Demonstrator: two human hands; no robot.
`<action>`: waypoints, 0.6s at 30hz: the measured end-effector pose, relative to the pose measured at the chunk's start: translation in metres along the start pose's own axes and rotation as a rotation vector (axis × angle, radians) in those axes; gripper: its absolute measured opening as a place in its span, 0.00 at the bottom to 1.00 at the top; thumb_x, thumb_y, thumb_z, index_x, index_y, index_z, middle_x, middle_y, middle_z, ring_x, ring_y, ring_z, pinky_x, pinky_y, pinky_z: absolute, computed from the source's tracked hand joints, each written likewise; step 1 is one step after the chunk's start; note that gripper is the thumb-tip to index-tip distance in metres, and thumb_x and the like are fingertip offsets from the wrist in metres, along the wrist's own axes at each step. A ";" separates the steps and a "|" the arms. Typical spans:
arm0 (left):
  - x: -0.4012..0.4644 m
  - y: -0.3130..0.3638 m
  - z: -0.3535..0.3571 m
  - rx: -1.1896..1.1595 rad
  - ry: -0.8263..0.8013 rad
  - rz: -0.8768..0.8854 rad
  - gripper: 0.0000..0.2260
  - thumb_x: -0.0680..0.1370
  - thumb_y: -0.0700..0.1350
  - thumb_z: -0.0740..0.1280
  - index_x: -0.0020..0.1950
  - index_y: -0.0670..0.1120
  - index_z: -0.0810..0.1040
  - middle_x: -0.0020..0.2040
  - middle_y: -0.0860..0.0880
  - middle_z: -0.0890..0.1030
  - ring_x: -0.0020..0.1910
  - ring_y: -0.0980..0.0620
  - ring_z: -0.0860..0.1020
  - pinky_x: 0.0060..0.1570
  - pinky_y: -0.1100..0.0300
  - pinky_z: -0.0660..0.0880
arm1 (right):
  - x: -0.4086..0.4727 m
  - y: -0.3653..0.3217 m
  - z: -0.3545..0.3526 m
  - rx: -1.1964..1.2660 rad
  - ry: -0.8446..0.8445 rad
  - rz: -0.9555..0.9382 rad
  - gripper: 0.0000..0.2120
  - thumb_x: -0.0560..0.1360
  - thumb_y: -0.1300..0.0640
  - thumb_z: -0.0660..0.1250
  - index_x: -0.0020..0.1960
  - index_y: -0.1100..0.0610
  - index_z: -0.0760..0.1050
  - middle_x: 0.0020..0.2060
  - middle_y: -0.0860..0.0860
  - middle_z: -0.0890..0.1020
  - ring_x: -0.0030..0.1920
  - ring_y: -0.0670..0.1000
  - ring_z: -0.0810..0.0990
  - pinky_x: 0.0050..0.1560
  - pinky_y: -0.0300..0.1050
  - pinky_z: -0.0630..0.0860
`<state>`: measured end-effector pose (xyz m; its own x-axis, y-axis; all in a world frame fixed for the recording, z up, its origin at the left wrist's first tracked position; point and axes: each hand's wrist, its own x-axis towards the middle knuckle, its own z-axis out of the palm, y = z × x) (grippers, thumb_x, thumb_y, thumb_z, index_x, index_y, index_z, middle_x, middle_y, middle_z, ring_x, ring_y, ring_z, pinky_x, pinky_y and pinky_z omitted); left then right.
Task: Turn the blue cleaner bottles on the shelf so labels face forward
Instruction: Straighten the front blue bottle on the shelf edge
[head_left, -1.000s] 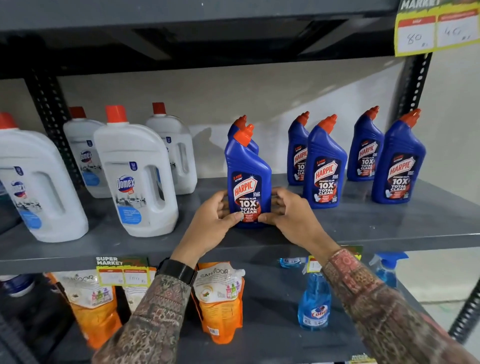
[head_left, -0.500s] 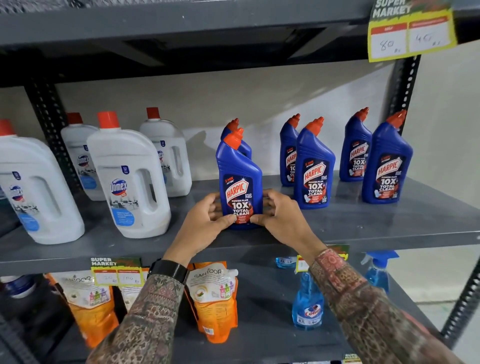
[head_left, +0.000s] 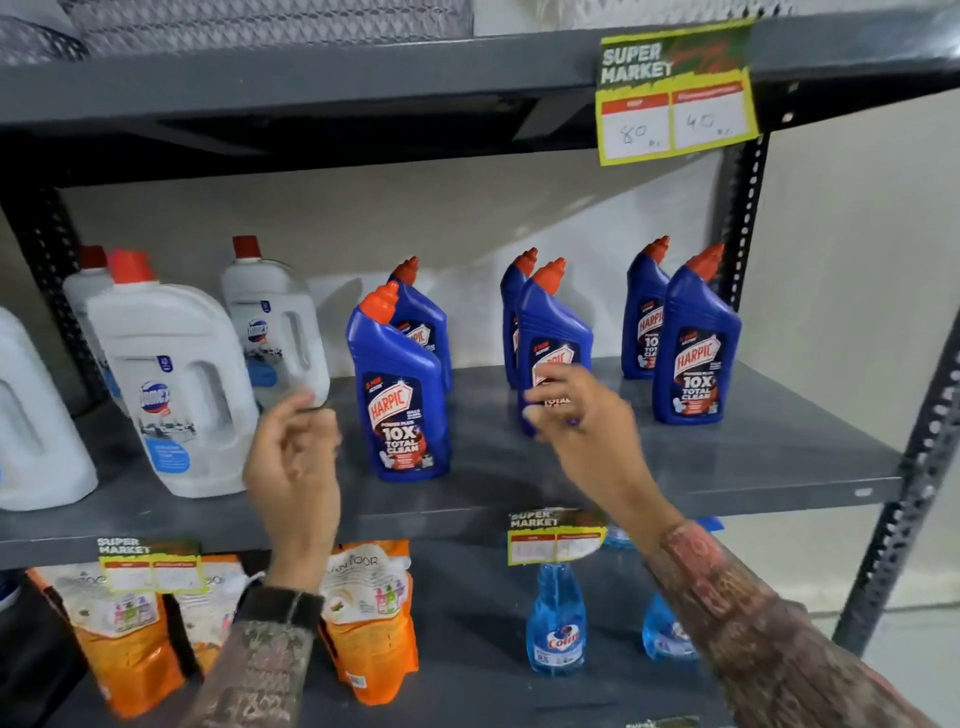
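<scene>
Several blue cleaner bottles with orange caps stand in pairs on the grey middle shelf (head_left: 737, 457). The front left bottle (head_left: 397, 400) stands free with its label toward me, and another (head_left: 426, 322) is behind it. My left hand (head_left: 293, 457) hovers to its left, fingers loosely curled and holding nothing. My right hand (head_left: 582, 415), blurred and with fingers apart, is in front of the middle front bottle (head_left: 553, 322) and hides its lower label. The right front bottle (head_left: 696, 358) and the one behind it (head_left: 644, 312) show their labels.
White jugs with red caps (head_left: 171, 384) fill the shelf's left side. Below are orange pouches (head_left: 369, 618) and light-blue spray bottles (head_left: 556, 629). Price tags (head_left: 675, 98) hang on the shelf edges. A perforated black post (head_left: 904, 499) bounds the right end.
Both hands have let go of the front left bottle. The left hand drew back to the left, and the right hand moved right to the middle front bottle.
</scene>
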<state>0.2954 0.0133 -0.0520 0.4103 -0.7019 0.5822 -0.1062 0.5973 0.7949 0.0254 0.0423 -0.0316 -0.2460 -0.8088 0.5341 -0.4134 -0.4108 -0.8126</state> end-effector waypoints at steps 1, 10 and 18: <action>-0.014 0.008 0.009 -0.003 0.071 0.038 0.07 0.80 0.47 0.69 0.56 0.55 0.82 0.49 0.44 0.85 0.48 0.34 0.82 0.47 0.45 0.80 | 0.003 0.008 -0.015 -0.002 0.096 0.005 0.17 0.77 0.62 0.72 0.63 0.50 0.79 0.48 0.44 0.87 0.47 0.45 0.86 0.50 0.54 0.86; -0.045 0.025 0.150 0.403 -0.626 -0.105 0.31 0.83 0.51 0.67 0.84 0.50 0.59 0.79 0.48 0.70 0.75 0.50 0.73 0.71 0.53 0.71 | 0.043 0.053 -0.056 -0.078 -0.120 0.296 0.39 0.72 0.59 0.79 0.77 0.52 0.65 0.68 0.53 0.78 0.66 0.55 0.80 0.67 0.57 0.79; -0.036 0.009 0.168 0.249 -0.748 -0.267 0.19 0.85 0.44 0.65 0.75 0.52 0.68 0.61 0.58 0.78 0.55 0.69 0.76 0.48 0.77 0.74 | 0.048 0.051 -0.053 -0.035 -0.265 0.229 0.34 0.77 0.60 0.75 0.79 0.51 0.65 0.64 0.45 0.81 0.63 0.45 0.81 0.68 0.49 0.77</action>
<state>0.1280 -0.0211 -0.0369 -0.2508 -0.9328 0.2588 -0.3240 0.3328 0.8856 -0.0540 0.0045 -0.0352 -0.1020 -0.9612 0.2563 -0.4050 -0.1952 -0.8932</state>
